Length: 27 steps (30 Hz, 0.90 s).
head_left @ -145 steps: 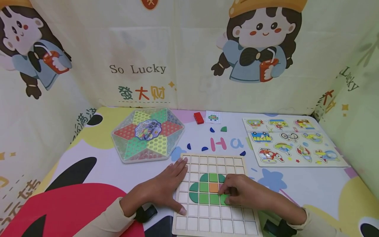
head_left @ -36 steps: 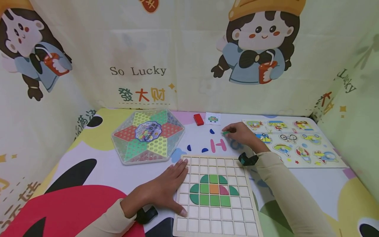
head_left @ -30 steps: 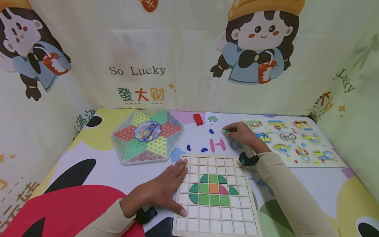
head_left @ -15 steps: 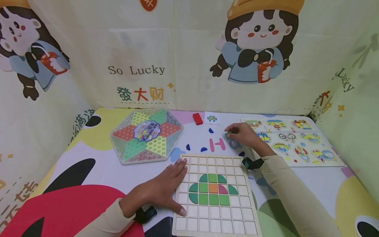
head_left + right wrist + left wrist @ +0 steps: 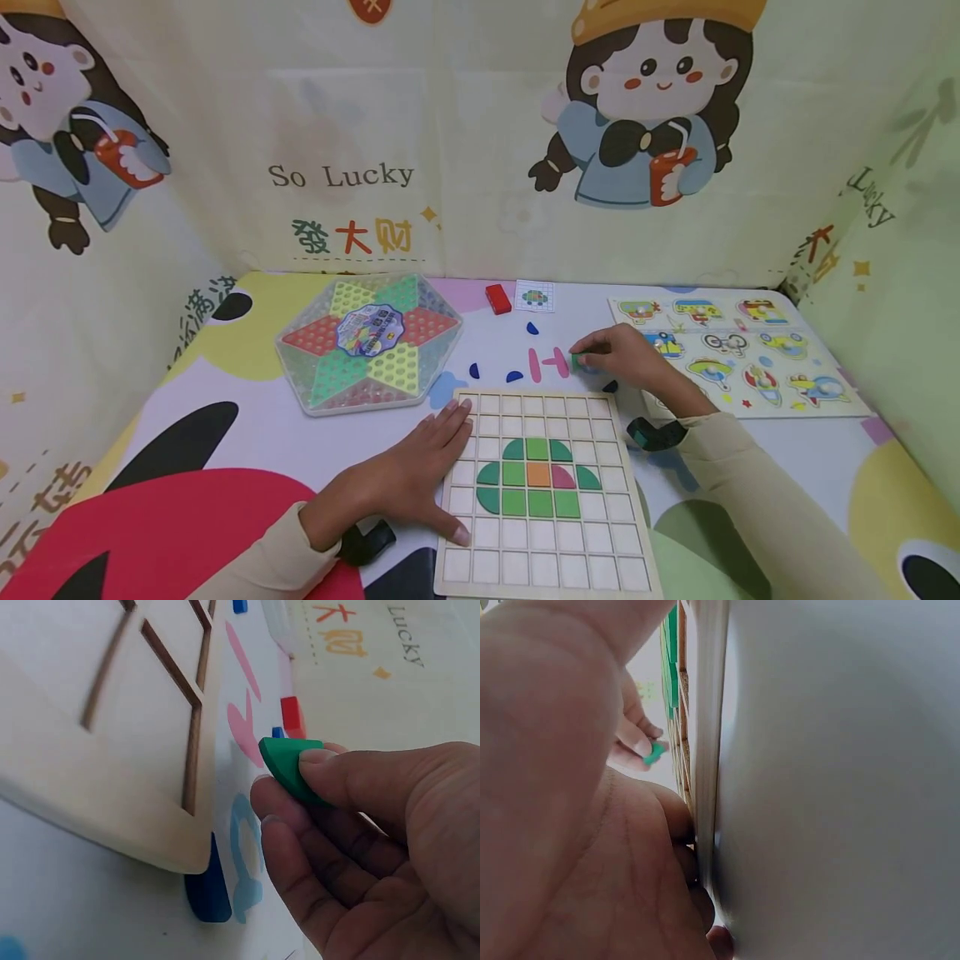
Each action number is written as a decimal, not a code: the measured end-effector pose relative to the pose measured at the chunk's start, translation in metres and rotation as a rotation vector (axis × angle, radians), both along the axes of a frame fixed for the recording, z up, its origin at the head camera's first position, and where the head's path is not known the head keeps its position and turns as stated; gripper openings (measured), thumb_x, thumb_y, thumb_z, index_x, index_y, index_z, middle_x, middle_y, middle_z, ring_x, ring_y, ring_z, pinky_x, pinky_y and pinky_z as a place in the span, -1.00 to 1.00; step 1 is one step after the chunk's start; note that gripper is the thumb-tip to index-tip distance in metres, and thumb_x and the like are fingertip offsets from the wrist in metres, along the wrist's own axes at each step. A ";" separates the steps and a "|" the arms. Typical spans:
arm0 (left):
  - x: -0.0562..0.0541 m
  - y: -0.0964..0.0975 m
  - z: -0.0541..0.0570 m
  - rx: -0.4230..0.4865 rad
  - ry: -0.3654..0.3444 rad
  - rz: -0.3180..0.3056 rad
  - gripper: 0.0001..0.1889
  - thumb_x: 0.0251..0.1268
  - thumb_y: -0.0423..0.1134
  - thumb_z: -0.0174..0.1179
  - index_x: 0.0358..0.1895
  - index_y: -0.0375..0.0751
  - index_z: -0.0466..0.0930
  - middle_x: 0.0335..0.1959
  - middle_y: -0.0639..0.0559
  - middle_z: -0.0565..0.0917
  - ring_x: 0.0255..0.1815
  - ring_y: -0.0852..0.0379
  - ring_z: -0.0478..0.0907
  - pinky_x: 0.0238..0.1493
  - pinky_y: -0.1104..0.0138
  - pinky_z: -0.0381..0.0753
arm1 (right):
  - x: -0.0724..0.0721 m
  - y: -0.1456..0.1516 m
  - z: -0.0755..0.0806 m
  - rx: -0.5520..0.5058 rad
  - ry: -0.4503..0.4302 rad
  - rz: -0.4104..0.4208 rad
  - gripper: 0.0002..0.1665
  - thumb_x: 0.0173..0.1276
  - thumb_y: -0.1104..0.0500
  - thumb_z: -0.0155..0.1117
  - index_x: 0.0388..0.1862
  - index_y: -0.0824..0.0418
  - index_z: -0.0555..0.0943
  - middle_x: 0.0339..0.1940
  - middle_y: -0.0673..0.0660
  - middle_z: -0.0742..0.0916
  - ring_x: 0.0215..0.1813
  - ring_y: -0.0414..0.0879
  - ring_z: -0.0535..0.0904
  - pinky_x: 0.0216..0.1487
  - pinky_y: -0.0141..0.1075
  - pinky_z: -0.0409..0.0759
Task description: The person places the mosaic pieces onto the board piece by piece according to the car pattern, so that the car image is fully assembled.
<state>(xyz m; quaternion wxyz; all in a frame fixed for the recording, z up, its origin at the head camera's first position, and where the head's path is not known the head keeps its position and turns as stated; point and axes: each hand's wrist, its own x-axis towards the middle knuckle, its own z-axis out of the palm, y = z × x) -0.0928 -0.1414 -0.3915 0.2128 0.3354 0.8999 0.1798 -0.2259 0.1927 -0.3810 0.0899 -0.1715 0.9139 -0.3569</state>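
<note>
My right hand (image 5: 618,360) pinches a green quarter-circle piece (image 5: 289,765) between thumb and fingers, above the table beyond the board's far right corner. The left hand (image 5: 408,475) lies with fingers spread along the left edge of the wooden grid board (image 5: 536,554), thumb on its border. Set in the board's cells are several green squares (image 5: 540,503), dark green quarter-circles (image 5: 488,500), one orange square (image 5: 538,474) and one pink quarter-circle (image 5: 562,477). In the left wrist view the green piece (image 5: 654,754) shows small in the other hand's fingertips.
Several blue half-circle pieces (image 5: 513,377) lie beyond the board. A red block (image 5: 498,299) and a pattern card (image 5: 535,296) sit farther back. A hexagonal star-patterned game board (image 5: 371,333) is at left, a vehicle puzzle board (image 5: 738,354) at right, partly behind the right arm.
Since the earliest frame, a green quarter-circle has appeared right of the pink one on the board. My right hand picked up another from the table and is drawing it nearer; the left hand stays put.
</note>
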 end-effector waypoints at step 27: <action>0.000 -0.001 -0.001 -0.001 0.008 -0.004 0.29 -0.12 0.46 0.29 0.56 -0.23 -0.14 0.60 -0.03 -0.31 0.56 0.00 -0.46 0.47 -0.02 -0.25 | 0.061 0.005 0.010 -0.053 -0.032 0.076 -0.83 0.30 0.35 0.32 -0.14 0.23 0.73 -0.23 0.01 0.74 -0.22 -0.08 0.61 -0.16 -0.30 0.61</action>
